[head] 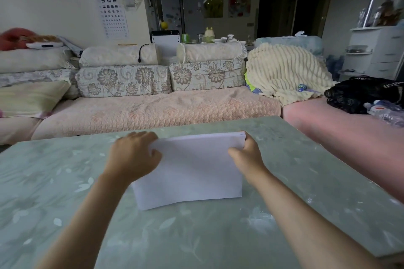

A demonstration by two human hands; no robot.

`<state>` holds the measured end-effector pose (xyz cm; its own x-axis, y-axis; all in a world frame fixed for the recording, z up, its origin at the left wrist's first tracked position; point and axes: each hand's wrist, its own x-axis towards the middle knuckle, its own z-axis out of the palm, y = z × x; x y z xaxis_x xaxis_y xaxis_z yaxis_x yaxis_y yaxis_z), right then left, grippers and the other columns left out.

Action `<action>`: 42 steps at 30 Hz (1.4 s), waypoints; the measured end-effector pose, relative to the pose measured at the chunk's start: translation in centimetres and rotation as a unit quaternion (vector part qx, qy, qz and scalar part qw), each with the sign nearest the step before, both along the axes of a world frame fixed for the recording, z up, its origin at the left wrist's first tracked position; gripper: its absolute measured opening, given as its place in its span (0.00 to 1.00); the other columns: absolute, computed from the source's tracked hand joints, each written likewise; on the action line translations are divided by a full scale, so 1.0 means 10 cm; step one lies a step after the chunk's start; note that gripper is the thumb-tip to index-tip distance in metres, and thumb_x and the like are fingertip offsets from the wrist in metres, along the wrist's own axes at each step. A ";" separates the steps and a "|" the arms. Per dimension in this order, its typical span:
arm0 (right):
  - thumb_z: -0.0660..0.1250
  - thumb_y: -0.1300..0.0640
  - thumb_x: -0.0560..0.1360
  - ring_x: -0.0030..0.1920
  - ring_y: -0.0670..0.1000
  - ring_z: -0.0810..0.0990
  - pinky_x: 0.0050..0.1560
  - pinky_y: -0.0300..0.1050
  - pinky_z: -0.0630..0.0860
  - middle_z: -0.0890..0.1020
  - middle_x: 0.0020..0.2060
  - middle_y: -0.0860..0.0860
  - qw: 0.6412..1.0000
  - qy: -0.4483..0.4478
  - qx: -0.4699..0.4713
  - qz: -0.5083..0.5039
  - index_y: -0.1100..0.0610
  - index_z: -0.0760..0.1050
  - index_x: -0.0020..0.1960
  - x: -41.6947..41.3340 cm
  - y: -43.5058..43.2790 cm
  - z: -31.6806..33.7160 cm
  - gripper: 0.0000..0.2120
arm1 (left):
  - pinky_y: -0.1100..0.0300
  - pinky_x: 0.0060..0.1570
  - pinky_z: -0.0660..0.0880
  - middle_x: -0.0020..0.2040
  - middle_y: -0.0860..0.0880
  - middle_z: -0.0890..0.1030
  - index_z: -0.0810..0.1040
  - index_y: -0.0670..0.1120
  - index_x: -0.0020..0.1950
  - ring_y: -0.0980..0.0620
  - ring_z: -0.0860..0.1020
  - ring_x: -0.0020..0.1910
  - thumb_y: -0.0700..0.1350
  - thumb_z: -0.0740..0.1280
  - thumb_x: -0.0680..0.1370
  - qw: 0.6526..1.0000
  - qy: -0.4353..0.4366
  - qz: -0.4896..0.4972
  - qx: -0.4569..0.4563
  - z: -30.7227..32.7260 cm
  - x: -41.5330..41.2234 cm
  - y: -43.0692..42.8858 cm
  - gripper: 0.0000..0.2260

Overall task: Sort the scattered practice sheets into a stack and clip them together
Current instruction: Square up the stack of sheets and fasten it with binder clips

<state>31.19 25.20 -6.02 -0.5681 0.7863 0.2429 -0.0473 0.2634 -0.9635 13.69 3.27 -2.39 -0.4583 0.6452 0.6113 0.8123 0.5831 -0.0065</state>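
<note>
The bench (65,181) is wide, with bare surface on every side of the paper, and its far edge lies just before the sofa (153,111), so reaching is easy. The stack of sheets (192,168) stands on its lower edge near the middle of the bench, leaning a little. I think it can slide or fan out if the hold loosens. The left hand (133,155) grips its left side and the right hand (247,157) its upper right corner, fingers curled round the paper. Fastening needs one hand free, which is the risky moment.
</note>
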 end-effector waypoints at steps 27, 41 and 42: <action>0.62 0.70 0.71 0.33 0.49 0.75 0.28 0.37 0.70 0.79 0.34 0.49 0.997 -0.033 -0.059 -0.040 0.56 0.77 0.43 -0.07 -0.07 -0.19 0.11 | 0.60 0.34 0.73 0.46 0.52 0.78 0.72 0.54 0.56 0.56 0.75 0.37 0.43 0.63 0.63 0.819 -0.417 -0.099 0.381 -0.32 -0.02 -0.10 0.22; 0.62 0.68 0.70 0.36 0.49 0.79 0.32 0.39 0.73 0.82 0.36 0.47 0.997 -0.037 -0.067 -0.034 0.52 0.79 0.43 -0.04 -0.11 -0.09 0.13 | 0.58 0.38 0.64 0.47 0.52 0.80 0.72 0.49 0.53 0.46 0.78 0.48 0.53 0.60 0.72 0.989 0.033 -0.094 -0.106 0.11 0.33 0.78 0.13; 0.61 0.69 0.70 0.35 0.49 0.78 0.30 0.38 0.72 0.81 0.35 0.48 0.997 -0.036 -0.066 -0.034 0.53 0.79 0.43 -0.04 -0.10 -0.09 0.13 | 0.58 0.38 0.64 0.46 0.52 0.80 0.72 0.49 0.53 0.46 0.78 0.47 0.53 0.59 0.72 0.989 0.044 -0.098 -0.100 0.09 0.29 0.72 0.13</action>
<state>30.81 24.21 -6.90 -0.5251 0.8457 0.0955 0.0358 0.1340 -0.9903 16.55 10.51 -1.46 -0.2626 0.8282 0.4951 0.9011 0.3940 -0.1811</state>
